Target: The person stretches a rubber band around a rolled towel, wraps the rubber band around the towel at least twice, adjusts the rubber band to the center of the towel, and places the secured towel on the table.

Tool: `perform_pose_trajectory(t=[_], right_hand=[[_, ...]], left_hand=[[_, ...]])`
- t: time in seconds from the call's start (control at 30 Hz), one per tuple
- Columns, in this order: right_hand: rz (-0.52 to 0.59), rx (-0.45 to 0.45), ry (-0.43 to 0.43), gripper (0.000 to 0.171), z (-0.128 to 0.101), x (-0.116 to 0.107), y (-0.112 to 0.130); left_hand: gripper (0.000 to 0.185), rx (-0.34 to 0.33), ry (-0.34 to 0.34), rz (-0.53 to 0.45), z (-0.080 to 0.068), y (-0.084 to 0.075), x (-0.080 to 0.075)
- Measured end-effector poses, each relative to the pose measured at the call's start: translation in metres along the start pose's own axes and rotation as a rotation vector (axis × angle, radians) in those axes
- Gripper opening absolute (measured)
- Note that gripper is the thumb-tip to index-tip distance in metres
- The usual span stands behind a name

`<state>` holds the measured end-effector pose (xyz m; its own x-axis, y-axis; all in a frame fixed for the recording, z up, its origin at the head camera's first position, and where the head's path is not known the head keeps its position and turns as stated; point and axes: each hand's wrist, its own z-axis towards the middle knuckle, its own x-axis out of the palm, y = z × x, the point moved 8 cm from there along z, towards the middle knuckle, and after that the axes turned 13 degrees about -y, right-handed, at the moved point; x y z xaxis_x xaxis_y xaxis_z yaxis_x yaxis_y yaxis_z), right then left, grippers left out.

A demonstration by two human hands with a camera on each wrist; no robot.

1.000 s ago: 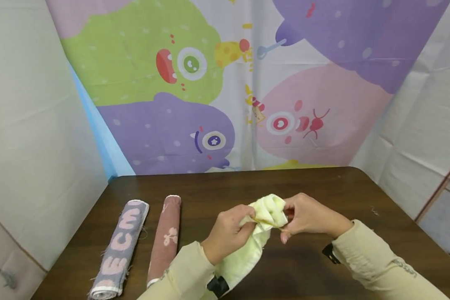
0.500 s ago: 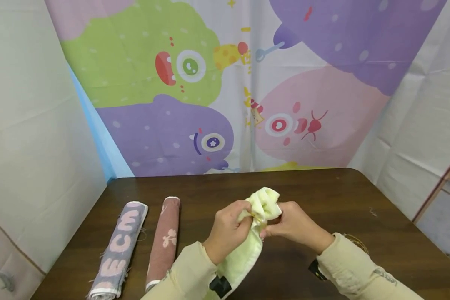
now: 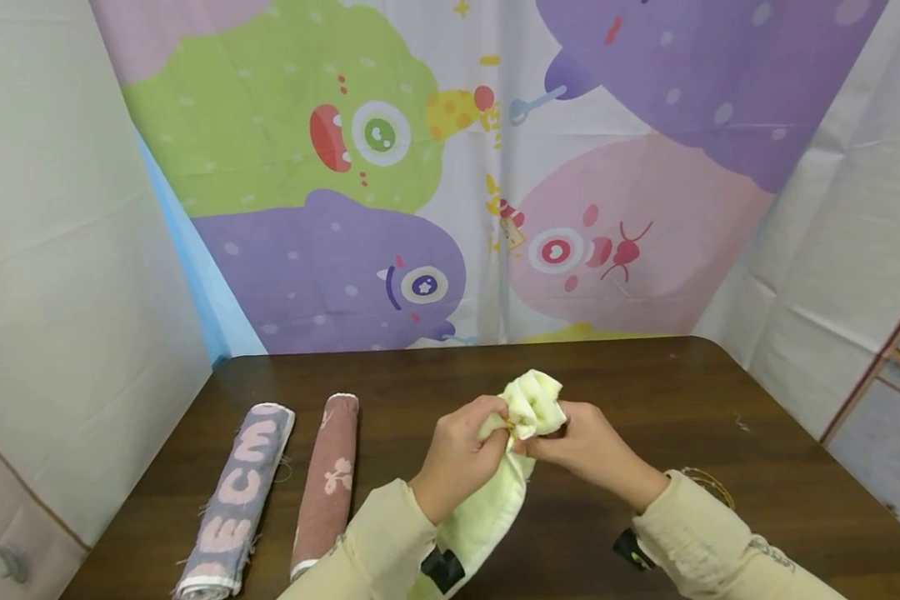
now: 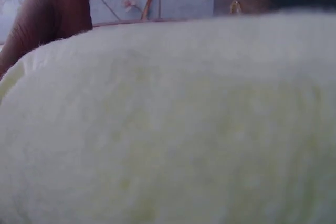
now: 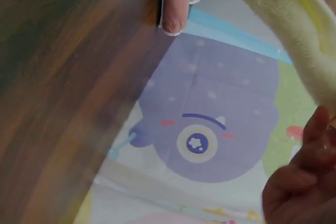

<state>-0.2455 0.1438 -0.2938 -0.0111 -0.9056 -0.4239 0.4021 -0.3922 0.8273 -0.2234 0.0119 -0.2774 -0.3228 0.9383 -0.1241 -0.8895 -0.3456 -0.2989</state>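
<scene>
Head view: a person works a pale yellow towel (image 3: 528, 406) above the middle of a dark wooden bench (image 3: 720, 400), before a cartoon-monster backdrop (image 3: 420, 167).
Left hand (image 3: 461, 454): fingers curled round the bunched top of the yellow towel, whose loose end trails down toward the sleeve.
Right hand (image 3: 581, 446): fingers pinched on the same bunch from the other side, touching the left hand.
Change: a second ago the right hand sat farther out with the bunch wider between the hands; now the two hands have closed in and the bunch stands tighter and more upright, which suggests the cloth is being gathered or rolled at its end.
Left wrist view: the yellow towel (image 4: 168, 129) fills nearly the whole picture.
Nearby: a grey lettered rolled towel (image 3: 236, 500) and a maroon rolled towel (image 3: 328, 483) lie side by side at the bench's left, well apart from the hands.
</scene>
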Motion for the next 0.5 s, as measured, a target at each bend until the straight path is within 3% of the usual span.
perform_pose_trajectory(t=[0.17,0.27,0.37,0.43,0.5], right_hand=[[0.138,0.04,-0.011,0.031,-0.003,0.002,-0.005],[0.241,0.056,-0.088,0.033,-0.006,0.001,-0.005],[0.392,0.025,-0.198,0.017,-0.008,-0.001,-0.002],[0.492,0.0,-0.251,0.021,-0.008,-0.003,-0.001],[0.517,-0.038,-0.259,0.029,-0.008,-0.003,0.001]], left_hand=[[0.022,0.007,-0.012,-0.007,0.005,-0.002,-0.001],[0.021,0.009,-0.016,-0.011,0.007,-0.003,-0.001],[0.021,0.0,-0.052,-0.018,0.011,-0.003,-0.004],[0.022,-0.054,-0.114,-0.019,0.015,0.003,-0.009],[0.023,-0.151,-0.197,-0.02,0.018,0.011,-0.016]])
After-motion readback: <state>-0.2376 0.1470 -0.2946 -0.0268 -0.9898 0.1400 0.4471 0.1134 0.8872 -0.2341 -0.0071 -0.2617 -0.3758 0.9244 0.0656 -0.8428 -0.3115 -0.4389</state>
